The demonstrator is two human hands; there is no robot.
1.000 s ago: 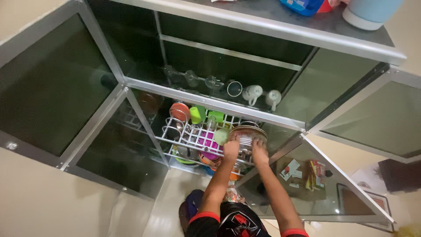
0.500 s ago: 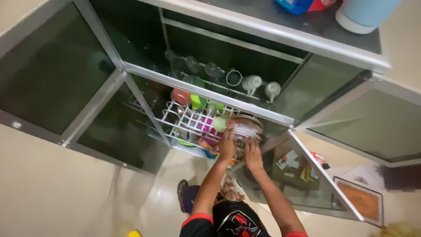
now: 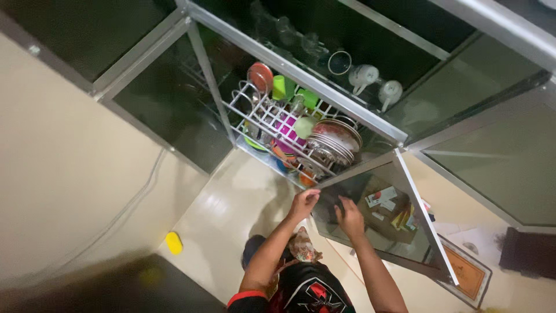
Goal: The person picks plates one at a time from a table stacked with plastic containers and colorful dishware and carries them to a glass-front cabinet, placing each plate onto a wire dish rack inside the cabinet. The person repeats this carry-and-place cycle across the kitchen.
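Note:
My left hand point(image 3: 303, 203) and my right hand point(image 3: 349, 217) hover empty, fingers loosely spread, just below the front edge of a white wire dish rack point(image 3: 272, 124). The rack sits on the lower shelf of a glass-door cabinet. A stack of plates point(image 3: 333, 142) stands in the rack's right end, above both hands. Coloured plastic cups and bowls point(image 3: 286, 136) fill the rest of the rack. My right hand is in front of the open dark glass door point(image 3: 382, 217).
White mugs point(image 3: 376, 84) and clear glasses point(image 3: 289, 32) stand on the upper shelf. An open glass door point(image 3: 168, 104) swings out at left. A yellow object point(image 3: 174, 243) lies on the cream floor. A dark mat point(image 3: 527, 252) is at the right.
Both hands have let go of the plates in the rack and drawn back toward me. The view has tilted down and right, showing more floor.

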